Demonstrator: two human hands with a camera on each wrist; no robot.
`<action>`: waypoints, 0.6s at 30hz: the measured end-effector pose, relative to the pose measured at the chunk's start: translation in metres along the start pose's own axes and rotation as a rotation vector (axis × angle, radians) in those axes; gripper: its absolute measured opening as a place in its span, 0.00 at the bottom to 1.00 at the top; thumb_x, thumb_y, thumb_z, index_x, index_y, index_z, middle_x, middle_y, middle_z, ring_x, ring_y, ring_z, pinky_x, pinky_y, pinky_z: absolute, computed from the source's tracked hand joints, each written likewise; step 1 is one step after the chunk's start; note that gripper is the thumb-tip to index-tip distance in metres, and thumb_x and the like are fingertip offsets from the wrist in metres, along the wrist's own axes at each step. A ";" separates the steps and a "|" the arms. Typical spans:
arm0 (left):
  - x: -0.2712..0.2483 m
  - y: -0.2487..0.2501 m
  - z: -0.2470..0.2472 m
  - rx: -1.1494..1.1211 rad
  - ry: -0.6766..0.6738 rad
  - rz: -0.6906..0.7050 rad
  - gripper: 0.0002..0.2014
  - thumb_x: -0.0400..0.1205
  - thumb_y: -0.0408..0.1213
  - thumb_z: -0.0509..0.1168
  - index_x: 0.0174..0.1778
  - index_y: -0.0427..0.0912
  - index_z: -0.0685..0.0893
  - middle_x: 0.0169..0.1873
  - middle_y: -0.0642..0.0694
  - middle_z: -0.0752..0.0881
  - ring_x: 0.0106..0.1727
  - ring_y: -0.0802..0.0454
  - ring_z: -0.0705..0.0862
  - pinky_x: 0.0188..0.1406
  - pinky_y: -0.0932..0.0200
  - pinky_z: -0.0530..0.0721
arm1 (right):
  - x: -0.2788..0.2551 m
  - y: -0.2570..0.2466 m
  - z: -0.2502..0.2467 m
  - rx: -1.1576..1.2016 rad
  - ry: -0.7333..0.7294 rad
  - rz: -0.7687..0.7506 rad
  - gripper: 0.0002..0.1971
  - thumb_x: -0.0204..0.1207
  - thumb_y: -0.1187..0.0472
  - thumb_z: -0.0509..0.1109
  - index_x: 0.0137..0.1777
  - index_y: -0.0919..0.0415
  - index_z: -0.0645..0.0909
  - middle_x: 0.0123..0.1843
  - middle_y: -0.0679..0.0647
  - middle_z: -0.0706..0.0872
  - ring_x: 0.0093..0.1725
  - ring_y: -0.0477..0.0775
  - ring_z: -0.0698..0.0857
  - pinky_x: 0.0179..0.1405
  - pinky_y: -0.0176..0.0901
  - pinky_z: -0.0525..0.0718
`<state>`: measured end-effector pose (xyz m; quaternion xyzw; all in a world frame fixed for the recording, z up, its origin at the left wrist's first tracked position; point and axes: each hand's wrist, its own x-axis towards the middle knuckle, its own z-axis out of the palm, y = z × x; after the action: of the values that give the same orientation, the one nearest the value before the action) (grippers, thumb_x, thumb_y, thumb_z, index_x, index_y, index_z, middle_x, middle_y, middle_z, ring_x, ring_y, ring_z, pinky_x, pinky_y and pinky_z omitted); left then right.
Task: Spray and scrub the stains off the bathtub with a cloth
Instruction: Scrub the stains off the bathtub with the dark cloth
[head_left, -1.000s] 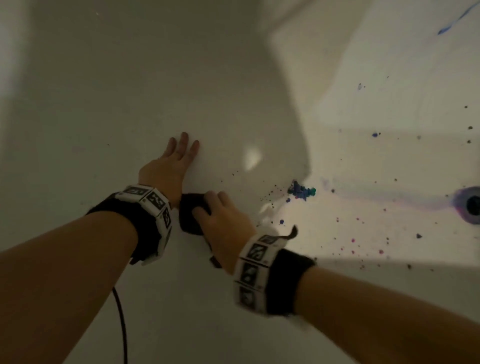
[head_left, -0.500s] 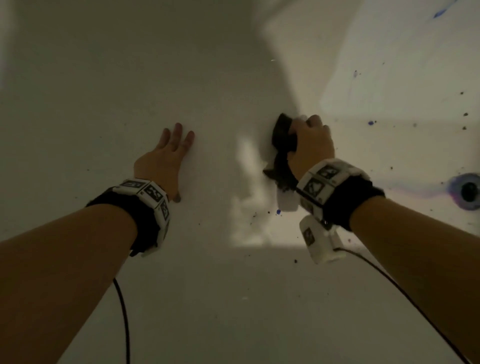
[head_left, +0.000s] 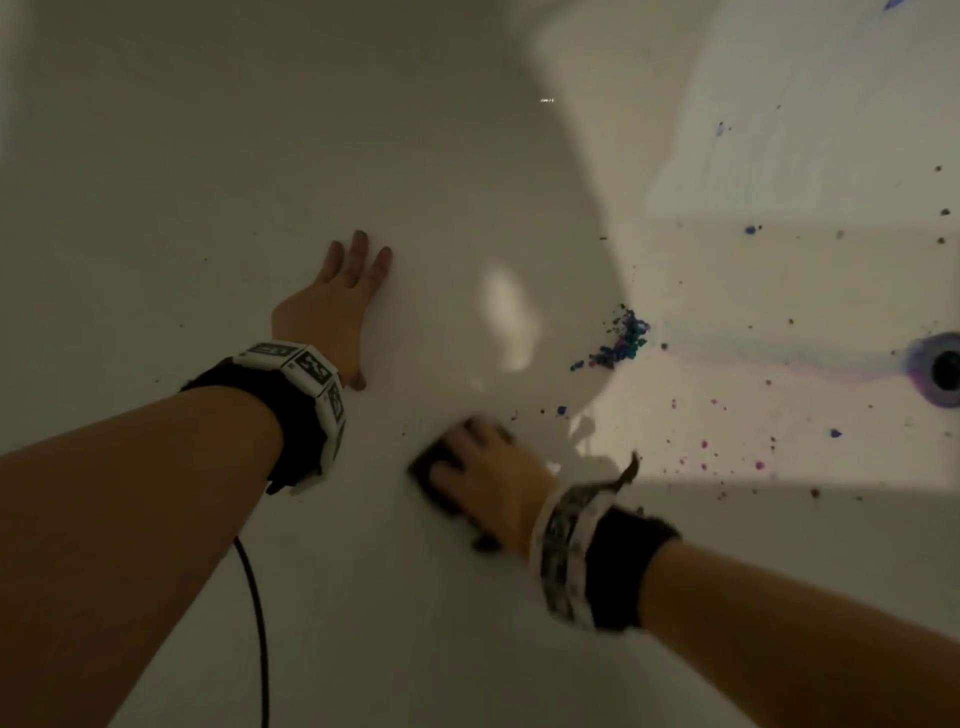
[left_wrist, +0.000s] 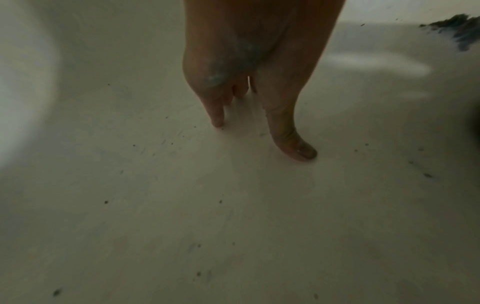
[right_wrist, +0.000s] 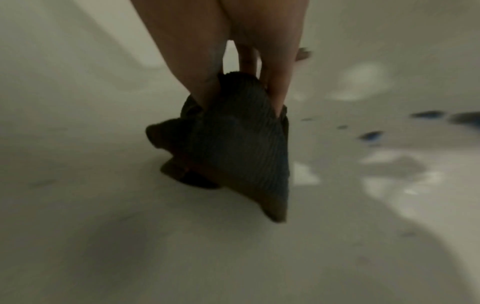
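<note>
Fingers (right_wrist: 278, 90) of right hand (head_left: 493, 478) pinch cloth (right_wrist: 233, 144) (dark); left hand (head_left: 324, 317) flat, fingers straight.

Right hand (right_wrist: 233, 41) comes down from the top, fingers (right_wrist: 279, 90) and thumb pinching the top edge of a dark ribbed cloth (right_wrist: 233, 148). The cloth hangs in a rough triangle, folded and bunched on its left side, lower corner pointing down and right, and it looks like it's touching the white bathtub (right_wrist: 103, 226) surface, though it's all pretty blurry. Off to the right there are a few blue stains (right_wrist: 371, 134) smeared on the tub, with bright patches of light below them.
</note>
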<state>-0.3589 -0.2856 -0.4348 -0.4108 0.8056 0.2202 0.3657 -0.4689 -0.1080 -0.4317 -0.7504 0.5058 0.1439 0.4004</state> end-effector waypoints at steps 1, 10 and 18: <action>0.000 0.000 0.000 0.002 0.002 0.001 0.66 0.63 0.34 0.81 0.81 0.52 0.33 0.80 0.50 0.30 0.82 0.51 0.36 0.72 0.47 0.68 | 0.003 0.016 -0.010 -0.007 0.053 0.077 0.40 0.46 0.49 0.86 0.61 0.61 0.80 0.59 0.68 0.80 0.53 0.71 0.80 0.48 0.56 0.84; 0.002 0.001 0.001 0.022 0.003 0.012 0.66 0.64 0.36 0.81 0.80 0.52 0.32 0.79 0.50 0.29 0.82 0.50 0.36 0.72 0.47 0.69 | 0.003 0.049 -0.065 0.157 0.396 0.521 0.30 0.70 0.62 0.71 0.72 0.57 0.66 0.72 0.59 0.63 0.68 0.61 0.64 0.57 0.49 0.75; -0.004 -0.013 0.019 -0.030 0.021 0.008 0.57 0.71 0.41 0.75 0.81 0.50 0.34 0.80 0.51 0.31 0.82 0.50 0.36 0.79 0.49 0.60 | 0.017 -0.062 -0.003 0.067 -0.019 -0.179 0.21 0.83 0.58 0.58 0.75 0.61 0.65 0.76 0.62 0.61 0.69 0.63 0.65 0.58 0.55 0.72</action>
<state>-0.3393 -0.2782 -0.4449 -0.4155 0.8076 0.2292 0.3501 -0.4081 -0.1111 -0.4122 -0.7774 0.4375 0.0978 0.4413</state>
